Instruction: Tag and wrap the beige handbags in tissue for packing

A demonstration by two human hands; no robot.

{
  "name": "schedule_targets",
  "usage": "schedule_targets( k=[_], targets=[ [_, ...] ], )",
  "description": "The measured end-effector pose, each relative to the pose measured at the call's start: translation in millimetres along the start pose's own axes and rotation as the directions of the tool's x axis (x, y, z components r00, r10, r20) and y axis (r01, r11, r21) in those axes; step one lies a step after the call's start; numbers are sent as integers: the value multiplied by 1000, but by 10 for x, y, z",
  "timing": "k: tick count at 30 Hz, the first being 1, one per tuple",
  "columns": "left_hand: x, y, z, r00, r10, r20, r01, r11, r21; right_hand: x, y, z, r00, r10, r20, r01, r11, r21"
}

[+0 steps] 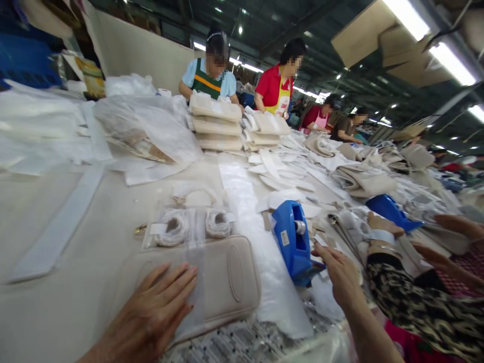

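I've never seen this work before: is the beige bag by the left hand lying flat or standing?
Lying flat. The beige bag shows its broad side facing up, and the left hand rests across it.

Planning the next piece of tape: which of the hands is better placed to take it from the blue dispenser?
Probably the right hand: its fingertips are right by the blue dispenser, while the left hand lies on the beige bag, farther from it.

Left hand (157, 302) lies flat on beige bag (221, 277) — right hand (342, 275) is at near end of blue tape dispenser (284, 227). Beige stack (217, 125) stands farther back — green-aproned co-worker (206, 85) behind it.
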State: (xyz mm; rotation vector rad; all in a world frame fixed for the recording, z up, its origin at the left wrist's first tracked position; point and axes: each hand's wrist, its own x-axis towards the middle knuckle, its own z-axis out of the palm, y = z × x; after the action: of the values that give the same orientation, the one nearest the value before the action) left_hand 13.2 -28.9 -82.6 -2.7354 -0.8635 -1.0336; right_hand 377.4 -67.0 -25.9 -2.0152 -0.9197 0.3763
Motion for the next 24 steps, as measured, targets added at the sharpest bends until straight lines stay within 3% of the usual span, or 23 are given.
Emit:
schedule_targets(
  k=[4, 8, 11, 14, 18, 21, 24],
  targets=[
    [-8, -43, -25, 1000, 25, 7, -25, 999, 29, 8, -25, 120, 993, 70, 92, -89, 971, 220],
    [-13, -100, -50, 993, 102, 60, -107, 991, 75, -55, 52, 108, 999, 22, -40, -7, 936, 351],
    [-15, -100, -52, 992, 111, 65, -115, 991, 67, -326, 147, 12, 983, -30, -182, 107, 895, 433],
    [-24, -88, -44, 995, 87, 48, -90, 995, 53, -658, 318, -55, 975, 57, -214, 71, 835, 546],
    [-40, -111, -45, 982, 148, 119, -161, 981, 111, -869, 530, 3, 953, 296, -61, -211, 795, 568],
    [-34, -112, -54, 979, 162, 128, -176, 979, 108, -831, 555, 63, 945, 315, 87, -315, 810, 494],
    [-23, -67, -41, 996, 75, 38, -76, 996, 43, -749, 536, 36, 946, 294, 137, -324, 854, 408]
  ],
)
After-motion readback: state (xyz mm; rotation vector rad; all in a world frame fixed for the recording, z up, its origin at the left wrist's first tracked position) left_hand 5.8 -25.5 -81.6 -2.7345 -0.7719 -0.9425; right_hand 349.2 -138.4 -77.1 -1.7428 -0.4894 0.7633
